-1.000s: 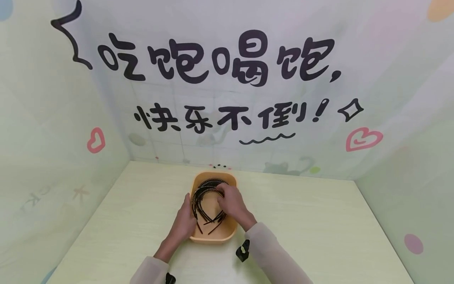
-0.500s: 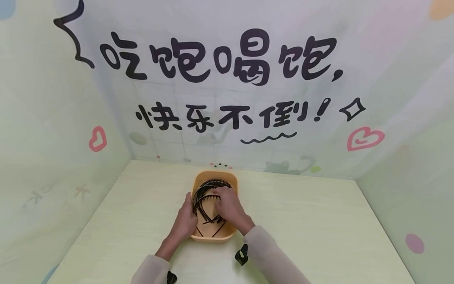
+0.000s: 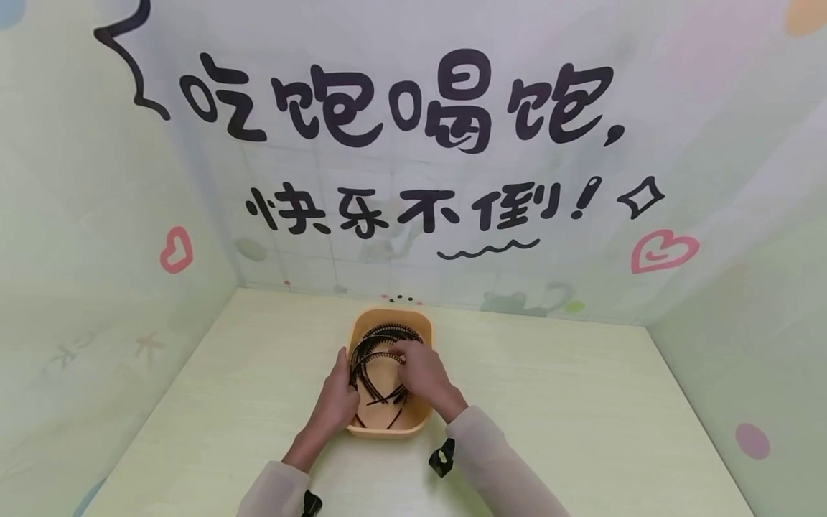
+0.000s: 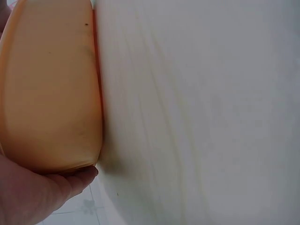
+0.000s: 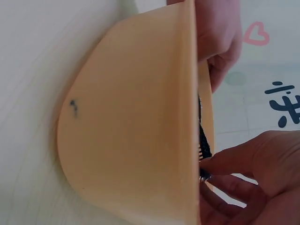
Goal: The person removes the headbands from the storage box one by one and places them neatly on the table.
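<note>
An orange plastic tub [image 3: 388,434] stands on the table with several black toothed headbands [image 3: 390,328] piled inside. My left hand [image 3: 336,398] grips the tub's left side; in the left wrist view its fingers [image 4: 75,183] lie along the outer wall. In the right wrist view, part of that hand [image 5: 220,40] reaches over the far rim. My right hand [image 3: 426,373] is inside the tub and pinches one headband [image 3: 371,359] between thumb and fingertips. This headband's teeth show beside the thumb [image 5: 234,157] in the right wrist view. The right fingers cover part of the pile.
The pale table [image 3: 555,402] spreads out on both sides of the tub. Behind it rises a printed backdrop [image 3: 400,165] with black lettering, and similar sheets close off the left and right sides. A black strap-like piece [image 3: 442,458] hangs at the right cuff.
The right hand has drawn the pinched headband slightly toward me, apart from the pile, so its arch sits lower in the tub. The left hand keeps its grip and the tub stays put.
</note>
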Motion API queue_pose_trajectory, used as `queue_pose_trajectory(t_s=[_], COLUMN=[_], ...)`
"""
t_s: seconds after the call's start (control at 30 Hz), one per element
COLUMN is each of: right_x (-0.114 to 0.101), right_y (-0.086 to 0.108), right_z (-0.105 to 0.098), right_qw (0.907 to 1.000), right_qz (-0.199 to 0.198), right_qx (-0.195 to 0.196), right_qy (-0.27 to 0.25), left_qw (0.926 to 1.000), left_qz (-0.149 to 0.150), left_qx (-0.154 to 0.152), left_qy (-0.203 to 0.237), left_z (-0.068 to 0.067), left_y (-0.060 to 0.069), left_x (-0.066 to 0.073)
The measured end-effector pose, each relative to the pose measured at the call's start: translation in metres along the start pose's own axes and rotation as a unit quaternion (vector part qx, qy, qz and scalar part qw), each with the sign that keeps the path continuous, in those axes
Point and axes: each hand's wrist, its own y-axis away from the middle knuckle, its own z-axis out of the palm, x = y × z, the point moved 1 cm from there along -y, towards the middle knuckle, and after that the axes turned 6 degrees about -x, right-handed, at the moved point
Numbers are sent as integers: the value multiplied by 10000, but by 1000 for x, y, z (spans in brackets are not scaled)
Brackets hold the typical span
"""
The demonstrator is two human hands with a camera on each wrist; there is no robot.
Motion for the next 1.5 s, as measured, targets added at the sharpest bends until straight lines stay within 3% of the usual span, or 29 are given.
queue_pose_trajectory(t_s=[0.17, 0.33, 0.57, 0.87, 1.03, 1.2, 1.5], right_x=[5, 10, 16, 27, 34, 45, 72], right_y=[-2, -3, -2, -4, -4, -5, -7], right_z=[-6, -8, -11, -18, -22, -24, -29], right_qw=[9982, 9953, 9904, 9749, 9544, 9220, 8834], right_qz=[105, 425, 599, 876, 1277, 1692, 1937], right_qx=[77, 115, 492, 894, 899, 854, 1012], right_qy=[-577, -865, -1144, -1843, -2545, -3376, -4145], left_qw=[10000, 10000, 9999, 9996, 9997, 9998, 9999], left_qz=[-3, 4, 58, 163, 125, 68, -24], left_qx=[-12, -1, 39, 210, 211, 185, 165], left_qy=[46, 69, 141, 16, 55, 18, 30], left_z=[0, 0, 1, 1, 0, -1, 0], left_y=[0, 0, -2, -1, -1, -1, 0], left_x=[-1, -1, -2, 0, 0, 0, 1])
